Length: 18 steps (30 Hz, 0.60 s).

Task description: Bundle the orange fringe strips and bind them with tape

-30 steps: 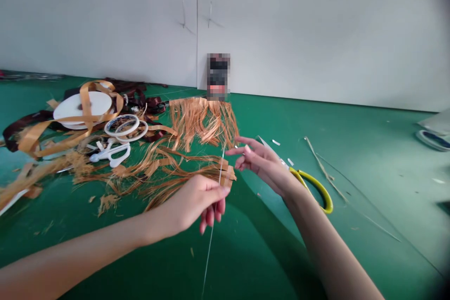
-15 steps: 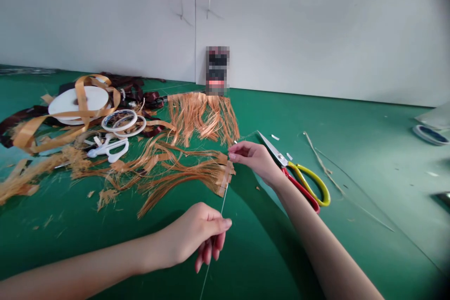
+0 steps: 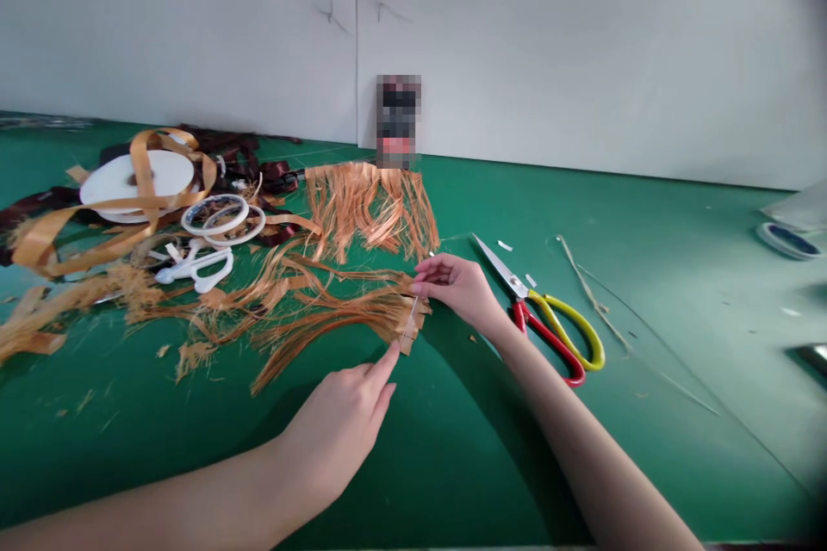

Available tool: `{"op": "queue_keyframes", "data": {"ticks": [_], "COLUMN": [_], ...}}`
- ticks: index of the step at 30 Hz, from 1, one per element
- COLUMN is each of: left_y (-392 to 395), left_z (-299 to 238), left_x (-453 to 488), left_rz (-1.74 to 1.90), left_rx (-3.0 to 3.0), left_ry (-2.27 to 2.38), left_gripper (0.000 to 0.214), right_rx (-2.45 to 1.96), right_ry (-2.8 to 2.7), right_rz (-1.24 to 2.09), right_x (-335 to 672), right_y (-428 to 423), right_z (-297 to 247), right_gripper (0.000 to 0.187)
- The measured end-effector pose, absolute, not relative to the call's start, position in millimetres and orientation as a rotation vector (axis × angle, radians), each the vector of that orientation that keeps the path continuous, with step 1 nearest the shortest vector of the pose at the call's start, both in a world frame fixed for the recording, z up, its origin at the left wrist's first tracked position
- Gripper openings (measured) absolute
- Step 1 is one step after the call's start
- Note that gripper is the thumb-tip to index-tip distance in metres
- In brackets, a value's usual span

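A bundle of orange fringed strips (image 3: 336,318) lies on the green table (image 3: 646,448), its taped ends stacked at the right. A thin clear strip (image 3: 409,318) lies across those taped ends. My left hand (image 3: 342,426) reaches forward with the index finger stretched out, its tip touching the strip's lower end. My right hand (image 3: 456,286) rests at the upper end, fingers curled and pinched on the strip's top.
Scissors with red and yellow handles (image 3: 549,318) lie just right of my right hand. A second orange fringe (image 3: 371,202), white tape rings (image 3: 223,219), a white reel with tan ribbon (image 3: 135,181) and white scissors (image 3: 194,267) lie to the left. A wall runs behind.
My left hand let go of the thin strip it held taut and moved forward, finger pointing onto the taped ends. My right hand closed and came down onto the bundle. The strip now lies on the bundle.
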<state>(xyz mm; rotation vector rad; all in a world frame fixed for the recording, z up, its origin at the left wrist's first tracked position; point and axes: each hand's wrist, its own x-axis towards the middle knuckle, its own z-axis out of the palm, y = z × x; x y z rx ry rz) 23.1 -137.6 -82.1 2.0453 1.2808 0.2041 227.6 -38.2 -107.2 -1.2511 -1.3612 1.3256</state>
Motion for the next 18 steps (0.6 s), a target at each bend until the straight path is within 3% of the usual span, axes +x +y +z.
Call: {"op": "queue_keyframes", "data": {"ticks": [9, 18], "left_y": [-149.7, -147.1], "left_z": [-100.5, -109.6], "left_x": [30.4, 32.0], "left_rz": [-0.031, 0.142], "left_rx": [2.420, 2.253], "left_ry": [1.145, 1.195], "left_gripper": [0.051, 0.050], "right_rx": [-1.248, -1.303], "right_ry": [-1.377, -1.466], "right_rz": [1.305, 1.202], "right_x": [225.9, 226.2], "right_y": [-40.6, -44.9], "right_z": [-105.8, -104.9], "right_gripper": [0.036, 0.029]}}
